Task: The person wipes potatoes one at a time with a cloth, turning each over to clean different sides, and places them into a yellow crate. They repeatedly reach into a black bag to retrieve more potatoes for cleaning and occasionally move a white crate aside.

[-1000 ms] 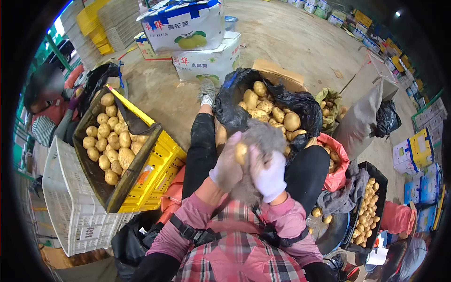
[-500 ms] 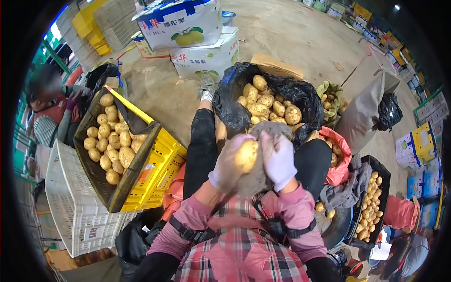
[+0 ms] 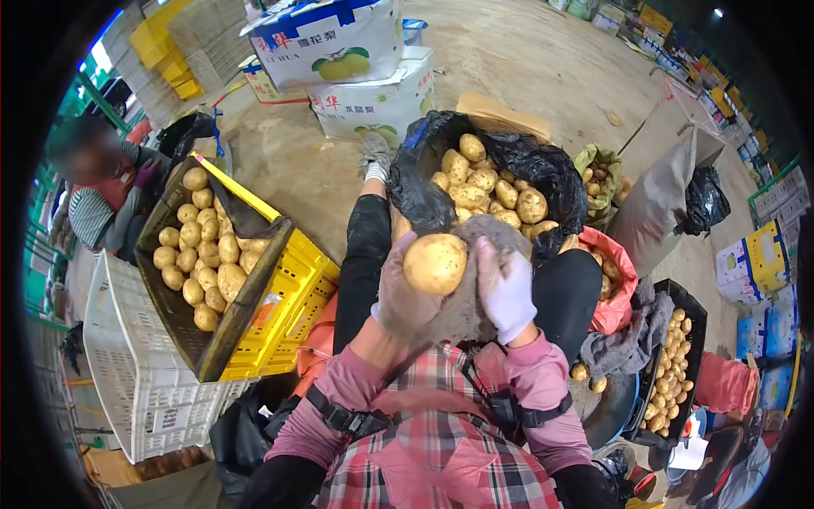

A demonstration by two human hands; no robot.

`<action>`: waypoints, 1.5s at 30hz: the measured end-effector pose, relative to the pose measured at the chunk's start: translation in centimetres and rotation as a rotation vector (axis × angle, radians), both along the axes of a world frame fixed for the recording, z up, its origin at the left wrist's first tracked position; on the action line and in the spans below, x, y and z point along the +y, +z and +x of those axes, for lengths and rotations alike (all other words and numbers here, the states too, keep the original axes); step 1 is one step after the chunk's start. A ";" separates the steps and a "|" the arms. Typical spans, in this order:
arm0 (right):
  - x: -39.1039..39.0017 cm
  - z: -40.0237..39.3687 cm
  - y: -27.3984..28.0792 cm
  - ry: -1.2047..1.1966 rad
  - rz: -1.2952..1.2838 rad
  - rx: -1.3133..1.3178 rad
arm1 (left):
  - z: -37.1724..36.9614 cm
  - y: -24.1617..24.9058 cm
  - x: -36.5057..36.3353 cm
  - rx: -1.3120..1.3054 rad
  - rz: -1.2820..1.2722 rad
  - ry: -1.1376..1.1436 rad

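Note:
A large yellow potato (image 3: 435,264) rests in my gloved left hand (image 3: 393,293), its fingers curled round the near and left sides. My right hand (image 3: 507,288), in a pale glove, grips a grey fuzzy cloth (image 3: 471,307) to the right of the potato. The cloth hangs down between both hands, over my lap. Just beyond them stands a black plastic-lined container (image 3: 421,193) holding several potatoes (image 3: 492,191). To my left, a yellow crate (image 3: 280,310) with a dark lining is tilted and holds more potatoes (image 3: 203,246).
A white crate (image 3: 136,365) supports the yellow one. Pear boxes (image 3: 365,102) are stacked ahead. On my right are a red bag (image 3: 623,293) of potatoes, a black crate (image 3: 697,356) of small potatoes and a grey cloth (image 3: 623,343). Another person (image 3: 106,191) sits at far left.
The potato has turned and shifted slightly left and up, showing more of its face. My right hand with the cloth has drawn a little away from it. The other person's head has risen.

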State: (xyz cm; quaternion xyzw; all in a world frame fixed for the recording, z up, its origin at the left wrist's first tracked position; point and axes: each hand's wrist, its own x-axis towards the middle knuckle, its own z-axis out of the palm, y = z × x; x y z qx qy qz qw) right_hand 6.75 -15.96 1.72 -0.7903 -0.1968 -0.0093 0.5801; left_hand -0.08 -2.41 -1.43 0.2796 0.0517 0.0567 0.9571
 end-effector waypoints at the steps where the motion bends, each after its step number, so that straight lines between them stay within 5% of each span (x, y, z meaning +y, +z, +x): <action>1: -0.4 0.6 -0.8 -0.025 -0.063 -0.088 | -0.1 0.1 0.7 -0.041 -0.220 -0.115; 2: -0.5 -0.1 -0.8 0.015 0.034 -0.224 | -0.1 0.1 1.3 -0.055 -0.434 -0.233; 4: 0.5 -0.6 0.6 0.127 0.127 -0.654 | 0.1 1.0 0.1 0.022 -0.214 -0.083; 6: 0.9 -1.2 0.2 0.088 0.064 -0.664 | 0.0 0.7 0.3 -0.133 -0.541 -0.261; 7: 1.1 -1.5 -0.1 0.068 0.033 -0.669 | 0.0 0.9 0.0 -0.080 -0.469 -0.227; 10: -0.3 -0.3 -0.1 -0.008 -0.031 0.035 | -0.1 1.1 0.0 0.103 -0.373 -0.111; 12: -1.6 1.4 -0.3 -0.012 -0.021 0.240 | -0.6 1.7 0.4 0.043 -0.100 -0.146; 17: -2.7 -1.8 1.5 0.026 0.146 -0.122 | -1.1 3.0 1.5 0.069 0.532 -0.045; 18: -2.4 -2.0 1.1 -0.043 0.129 -0.414 | -1.0 3.8 1.3 0.127 0.601 -0.046; 19: -2.7 -1.6 1.7 0.063 -0.021 -0.695 | -0.7 3.2 1.1 0.003 0.799 0.032; 21: -1.8 -2.4 1.0 0.160 -0.192 -0.650 | -0.4 2.1 0.8 -0.255 1.190 0.193; 22: -1.7 -2.3 0.8 0.049 -0.138 -0.600 | -0.8 2.7 0.7 -0.146 1.146 0.147; 24: -1.8 -0.8 1.0 0.016 -0.089 -0.071 | -0.8 3.4 1.3 -0.183 1.010 0.077; 27: -1.8 -0.5 1.2 0.071 0.022 -0.196 | -1.0 4.0 1.8 -0.207 1.081 0.111; 29: -1.9 -1.3 2.1 0.240 0.001 -0.617 | -0.9 2.5 1.5 -0.165 1.187 0.203; 30: -1.2 -2.1 1.9 0.274 -0.148 -0.666 | -0.8 2.0 1.5 -0.237 1.446 0.296; 31: -0.2 -3.2 3.3 0.225 -0.249 -0.770 | -1.0 1.7 1.0 -0.337 1.275 0.284; 33: 0.4 -2.8 0.9 0.104 -0.102 -0.572 | -1.1 1.9 0.7 -0.274 1.070 0.212; 34: 0.5 -2.5 1.3 0.033 -0.211 -0.382 | -0.9 1.7 0.9 -0.309 1.167 0.247; 36: -0.6 0.2 -0.7 0.016 -0.433 -0.806 | -0.7 0.8 1.8 -0.350 1.378 0.346; 37: -1.4 1.3 -1.6 -0.032 -0.520 -1.026 | -0.4 0.1 0.8 -0.321 0.915 0.193; 38: -1.1 0.9 -2.1 0.033 -0.011 -0.263 | -0.5 -0.6 1.3 -0.348 0.962 0.198; 39: -0.8 0.6 -1.9 0.086 0.093 -0.239 | -0.2 -1.4 2.0 -0.357 1.242 0.376; 41: -0.5 -0.3 -0.7 0.173 0.082 -0.320 | -1.5 -0.5 2.7 -0.049 0.422 -0.058; 43: -1.8 0.3 -3.6 0.100 0.014 -0.163 | -2.2 -2.8 6.9 -0.353 1.157 0.675; 45: -1.1 1.0 -3.2 0.015 0.121 -0.153 | -6.0 0.6 8.6 -0.005 -0.104 0.318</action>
